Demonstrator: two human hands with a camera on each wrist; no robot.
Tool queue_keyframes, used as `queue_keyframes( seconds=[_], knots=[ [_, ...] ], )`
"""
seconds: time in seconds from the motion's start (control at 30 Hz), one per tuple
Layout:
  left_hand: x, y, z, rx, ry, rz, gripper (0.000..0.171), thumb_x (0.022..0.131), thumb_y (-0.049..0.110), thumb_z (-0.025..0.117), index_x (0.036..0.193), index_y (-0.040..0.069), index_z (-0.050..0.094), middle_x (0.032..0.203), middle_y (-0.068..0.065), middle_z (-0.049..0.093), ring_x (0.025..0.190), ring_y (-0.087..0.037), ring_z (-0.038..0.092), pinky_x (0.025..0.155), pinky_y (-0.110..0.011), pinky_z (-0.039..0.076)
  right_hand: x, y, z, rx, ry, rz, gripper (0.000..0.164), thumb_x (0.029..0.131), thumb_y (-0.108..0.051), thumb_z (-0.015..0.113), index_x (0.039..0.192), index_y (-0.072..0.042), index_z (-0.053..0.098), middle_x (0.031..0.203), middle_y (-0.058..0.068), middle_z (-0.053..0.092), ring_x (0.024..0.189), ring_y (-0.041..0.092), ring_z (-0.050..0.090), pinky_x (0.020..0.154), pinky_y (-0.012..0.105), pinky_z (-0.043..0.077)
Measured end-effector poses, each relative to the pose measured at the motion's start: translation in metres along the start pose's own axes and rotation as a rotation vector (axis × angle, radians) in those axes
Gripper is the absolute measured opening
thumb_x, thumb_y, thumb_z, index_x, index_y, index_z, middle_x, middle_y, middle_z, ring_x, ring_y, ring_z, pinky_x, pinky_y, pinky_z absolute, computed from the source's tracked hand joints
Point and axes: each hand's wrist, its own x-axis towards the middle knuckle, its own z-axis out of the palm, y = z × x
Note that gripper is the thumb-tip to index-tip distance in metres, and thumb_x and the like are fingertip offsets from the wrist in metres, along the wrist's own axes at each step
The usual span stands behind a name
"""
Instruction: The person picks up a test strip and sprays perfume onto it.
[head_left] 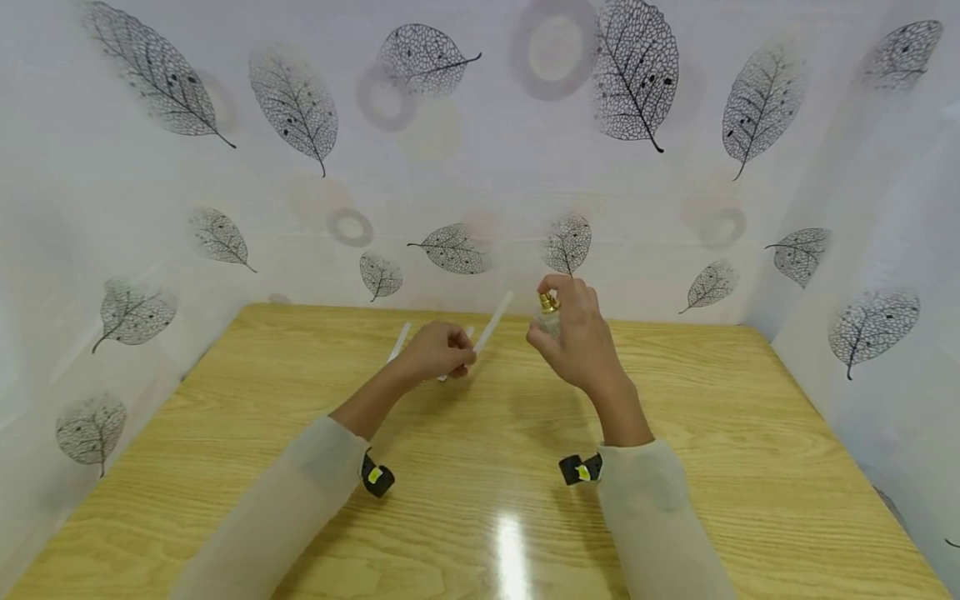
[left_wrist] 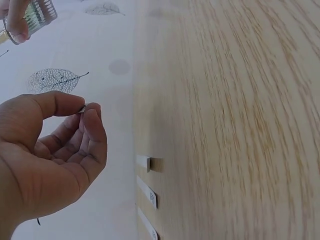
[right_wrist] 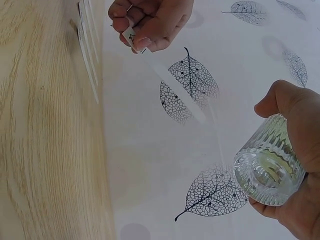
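My left hand (head_left: 437,352) pinches a narrow white paper strip (head_left: 495,321) between thumb and fingers. The strip slants up and to the right, its free end towards the bottle; in the right wrist view dark print shows by the fingertips. My right hand (head_left: 587,342) holds a ribbed clear glass perfume bottle (right_wrist: 270,162) above the table, with a finger on its gold spray top (head_left: 549,302). Pale yellowish liquid shows through the glass. Bottle and strip are apart. Several more white strips (left_wrist: 147,192) lie near the left hand, at the table's far edge.
The wood-grain table (head_left: 465,500) runs back to a pale cloth (head_left: 480,167) printed with dark leaves, which also rises at both sides. A bright light reflection lies on the table's near part.
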Motion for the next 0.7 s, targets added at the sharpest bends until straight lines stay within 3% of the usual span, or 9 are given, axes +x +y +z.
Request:
queue_keyframes(
  seconds=[0.23, 0.57, 0.7],
  knots=[
    [-0.008, 0.006, -0.002, -0.021, -0.016, 0.003, 0.009, 0.096, 0.012, 0.066, 0.098, 0.003, 0.068, 0.090, -0.012, 0.068, 0.089, -0.040, 0.072, 0.073, -0.047, 0.059, 0.000, 0.002, 0.001, -0.013, 0.004, -0.004, 0.046, 0.090, -0.014, 0.066, 0.129, -0.016, 0.043, 0.112, 0.013, 0.050, 0.098, 0.031, 0.043, 0.060, 0.041, 0.041],
    [-0.018, 0.012, 0.000, -0.023, -0.033, 0.034, 0.012, 0.096, 0.012, 0.067, 0.100, 0.001, 0.067, 0.092, -0.015, 0.068, 0.087, -0.035, 0.072, 0.077, -0.041, 0.061, 0.000, 0.002, 0.003, -0.030, 0.024, -0.032, 0.045, 0.089, -0.013, 0.066, 0.129, -0.015, 0.044, 0.112, 0.013, 0.051, 0.099, 0.033, 0.043, 0.062, 0.042, 0.039],
    [-0.021, 0.014, 0.000, -0.037, -0.044, 0.052, 0.012, 0.097, 0.013, 0.067, 0.100, 0.001, 0.066, 0.095, -0.019, 0.068, 0.090, -0.040, 0.071, 0.079, -0.043, 0.061, 0.000, 0.002, 0.004, -0.045, 0.031, -0.049, 0.044, 0.090, -0.013, 0.065, 0.128, -0.014, 0.044, 0.111, 0.014, 0.051, 0.098, 0.033, 0.044, 0.062, 0.042, 0.038]
  ],
)
